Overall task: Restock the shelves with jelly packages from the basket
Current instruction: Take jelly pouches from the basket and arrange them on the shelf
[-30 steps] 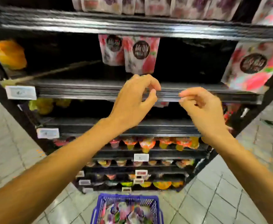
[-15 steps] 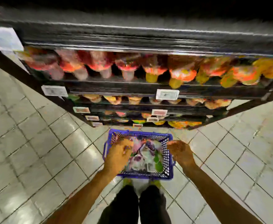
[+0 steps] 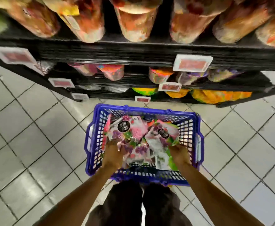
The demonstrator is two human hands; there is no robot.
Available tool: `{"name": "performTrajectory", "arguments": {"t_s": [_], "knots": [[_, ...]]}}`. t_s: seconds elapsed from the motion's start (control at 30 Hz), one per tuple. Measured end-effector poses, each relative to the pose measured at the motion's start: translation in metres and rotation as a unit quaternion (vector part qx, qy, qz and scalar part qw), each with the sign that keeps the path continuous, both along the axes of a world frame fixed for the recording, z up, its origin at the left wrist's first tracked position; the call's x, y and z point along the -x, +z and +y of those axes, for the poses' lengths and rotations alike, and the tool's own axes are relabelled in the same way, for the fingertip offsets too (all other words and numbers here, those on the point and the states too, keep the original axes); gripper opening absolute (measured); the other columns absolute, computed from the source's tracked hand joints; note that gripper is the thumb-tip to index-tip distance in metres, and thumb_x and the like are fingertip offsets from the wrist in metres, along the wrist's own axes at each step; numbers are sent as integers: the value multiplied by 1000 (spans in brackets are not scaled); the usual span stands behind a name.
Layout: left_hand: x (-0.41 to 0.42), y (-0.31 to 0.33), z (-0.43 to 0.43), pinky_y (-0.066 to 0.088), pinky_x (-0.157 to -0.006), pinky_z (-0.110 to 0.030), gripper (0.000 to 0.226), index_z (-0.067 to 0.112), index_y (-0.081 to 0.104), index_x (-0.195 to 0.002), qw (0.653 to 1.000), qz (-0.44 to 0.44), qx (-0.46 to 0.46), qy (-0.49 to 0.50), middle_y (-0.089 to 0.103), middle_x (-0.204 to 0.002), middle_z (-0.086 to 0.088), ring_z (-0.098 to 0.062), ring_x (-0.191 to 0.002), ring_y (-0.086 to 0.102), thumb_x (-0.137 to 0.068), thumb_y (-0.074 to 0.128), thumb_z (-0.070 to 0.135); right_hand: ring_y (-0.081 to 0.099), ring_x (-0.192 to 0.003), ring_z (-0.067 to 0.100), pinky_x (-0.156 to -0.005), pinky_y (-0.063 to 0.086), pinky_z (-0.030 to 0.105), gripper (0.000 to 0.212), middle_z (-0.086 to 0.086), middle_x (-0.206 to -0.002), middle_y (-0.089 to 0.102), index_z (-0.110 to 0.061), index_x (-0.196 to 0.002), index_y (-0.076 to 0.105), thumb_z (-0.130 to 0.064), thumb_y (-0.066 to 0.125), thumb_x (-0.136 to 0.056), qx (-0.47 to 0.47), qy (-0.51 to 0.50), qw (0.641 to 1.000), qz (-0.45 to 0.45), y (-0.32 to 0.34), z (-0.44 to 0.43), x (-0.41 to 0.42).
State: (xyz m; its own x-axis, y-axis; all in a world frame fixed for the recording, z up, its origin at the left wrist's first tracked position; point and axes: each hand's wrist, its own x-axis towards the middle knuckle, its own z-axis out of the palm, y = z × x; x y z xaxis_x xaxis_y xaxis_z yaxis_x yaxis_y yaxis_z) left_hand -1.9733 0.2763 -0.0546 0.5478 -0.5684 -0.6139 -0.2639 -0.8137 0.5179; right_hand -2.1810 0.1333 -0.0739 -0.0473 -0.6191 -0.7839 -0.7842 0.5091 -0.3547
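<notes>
Seen from above, a blue basket (image 3: 143,110) sat on the tiled floor (image 3: 35,128) just in front of black shelves (image 3: 133,48) stocked with blurred, colourful cups (image 3: 133,18). The basket held a heap of pink, purple and green jelly packages (image 3: 138,136), 2 of them showing round black labels (image 3: 123,126). Both hands were down inside it, the left hand (image 3: 113,156) at the heap's left side and the right hand (image 3: 179,154) at its right. Each touched packages. Their fingers were hidden among the packages, so whether they gripped anything could not be told.
</notes>
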Motion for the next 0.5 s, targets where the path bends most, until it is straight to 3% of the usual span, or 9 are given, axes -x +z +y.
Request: {"name": "performTrajectory", "arguments": {"t_s": [0.1,0.13,0.2,0.27,0.33,0.4,0.5], "knots": [[-15,-50,-17,42,-94,-39,49,-4,56,-122,999,-44,-7,-3,63,-118,-24,-38,-113,58,-90,56,32,61,-109,36,-76,41,28,41,23,-118,64,3,-121,60,-30,56,-97,-39,-40,998,4,-48,-9,-5],[-18,-65,-21,42,-94,-39,55,-1,53,-128,998,-59,-23,-25,61,-124,-21,-37,-117,56,-88,62,37,62,-107,34,-78,45,28,43,20,-117,64,3,-125,57,-29,57,-97,-67,-70,995,-18,-62,-11,-6],[-23,-91,-27,39,-106,-40,87,7,32,-147,994,-54,-59,-67,40,-149,-17,-33,-137,38,-81,73,45,63,-85,26,-73,53,32,43,11,-96,63,3,-124,56,-27,61,-94,-99,-131,985,-44,-80,-15,-9],[-23,-109,-26,23,-118,-44,107,18,10,-156,990,-32,-89,-106,11,-163,-9,-29,-150,11,-77,72,55,61,-75,22,-72,56,34,42,9,-84,59,4,-117,59,-25,71,-88,-76,-167,982,-38,-92,-17,-13],[-19,-118,-21,14,-121,-47,107,24,1,-156,981,-67,-109,-146,-1,-164,-3,-27,-151,0,-79,64,64,63,-59,14,-53,55,20,29,8,-75,59,1,-101,61,-16,76,-83,-66,-211,973,-65,-97,-18,-14],[-12,-116,-16,16,-120,-47,103,25,2,-156,975,-104,-117,-158,3,-164,-3,-28,-151,3,-80,55,71,61,-51,14,-39,47,20,13,7,-73,59,-1,-89,60,-2,71,-85,-107,-281,948,-104,-94,-16,-11],[-4,-107,-13,28,-114,-43,97,21,16,-155,971,-134,-114,-163,27,-158,-10,-32,-145,26,-80,52,71,63,-61,19,-41,51,24,17,11,-82,63,-2,-100,61,7,62,-86,-159,-342,915,-144,-83,-12,5]]}}
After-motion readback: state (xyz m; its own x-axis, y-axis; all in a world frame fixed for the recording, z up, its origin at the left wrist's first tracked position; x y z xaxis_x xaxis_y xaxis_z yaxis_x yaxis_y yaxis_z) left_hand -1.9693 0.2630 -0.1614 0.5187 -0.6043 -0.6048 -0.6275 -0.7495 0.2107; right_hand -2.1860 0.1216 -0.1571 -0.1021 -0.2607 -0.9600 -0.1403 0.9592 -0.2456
